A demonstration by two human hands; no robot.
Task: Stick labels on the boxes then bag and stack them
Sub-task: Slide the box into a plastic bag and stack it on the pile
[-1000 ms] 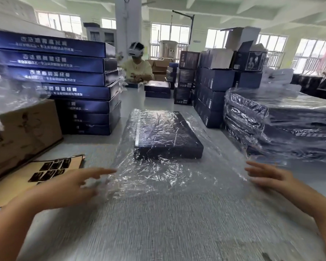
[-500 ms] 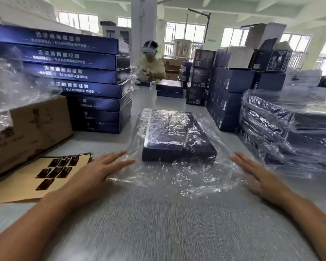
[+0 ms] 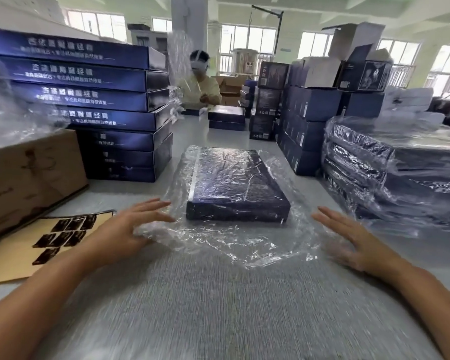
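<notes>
A flat dark blue box [image 3: 231,183] lies in the middle of the grey table [image 3: 218,307], inside a clear plastic bag [image 3: 234,242] whose loose open end spreads toward me. My left hand [image 3: 125,229] rests with straight fingers on the bag's left near corner. My right hand [image 3: 353,240] lies flat with straight fingers at the bag's right near edge. A brown backing sheet with several dark labels [image 3: 63,235] lies left of my left hand.
A tall stack of blue boxes [image 3: 89,105] stands at the left behind a cardboard carton [image 3: 31,175]. Bagged boxes [image 3: 400,172] are piled at the right, more blue boxes [image 3: 307,126] behind them. A person [image 3: 200,84] works at the far end.
Both hands have slid forward and inward along the table toward the bag's open end. The view has moved closer to the bagged box.
</notes>
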